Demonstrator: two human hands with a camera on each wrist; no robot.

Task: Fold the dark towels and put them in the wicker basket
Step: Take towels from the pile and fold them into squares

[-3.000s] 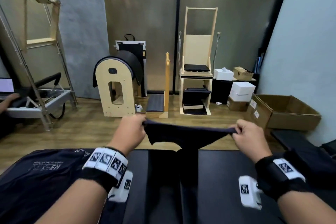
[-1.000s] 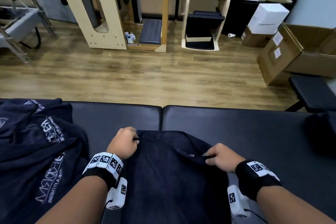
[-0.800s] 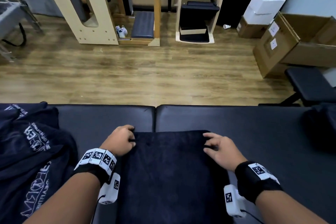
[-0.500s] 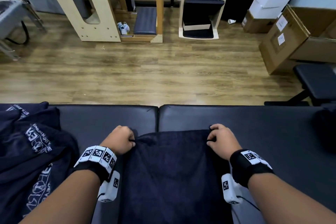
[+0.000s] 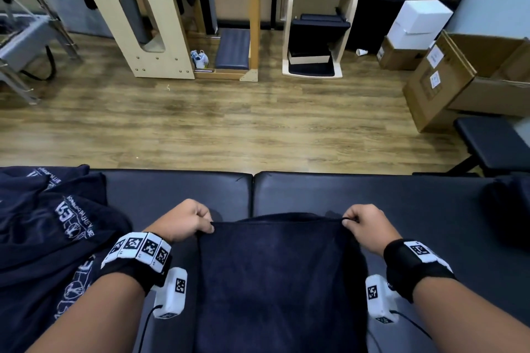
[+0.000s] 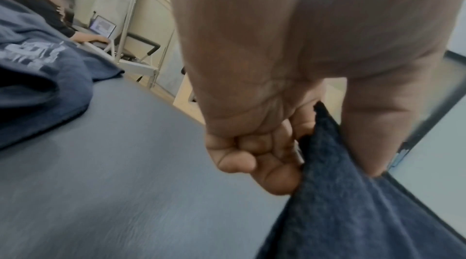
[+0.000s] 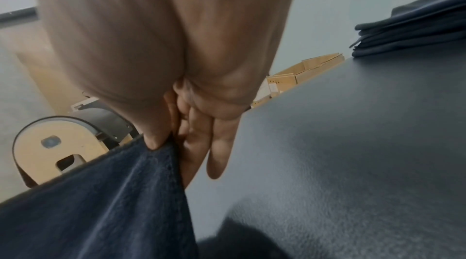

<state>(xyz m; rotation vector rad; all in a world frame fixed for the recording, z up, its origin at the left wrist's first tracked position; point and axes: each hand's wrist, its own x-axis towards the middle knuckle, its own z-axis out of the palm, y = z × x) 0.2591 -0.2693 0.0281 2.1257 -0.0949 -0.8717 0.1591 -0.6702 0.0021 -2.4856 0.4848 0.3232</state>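
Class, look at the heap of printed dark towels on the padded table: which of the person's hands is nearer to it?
Left. The left hand pinches the dark towel just right of the heap of printed towels; the right hand grips its opposite corner, farther away.

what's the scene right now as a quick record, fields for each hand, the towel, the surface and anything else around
left hand: pinches the towel's far left corner
right hand: pinches the towel's far right corner
dark towel: far edge raised between the hands, the rest lying on the table
padded table: black, with a seam down its middle
unfolded towels: dark heap with white print, on the table's left
folded towels: dark stack at the table's right end
wicker basket: not in view
cardboard box: open, on the floor at the right
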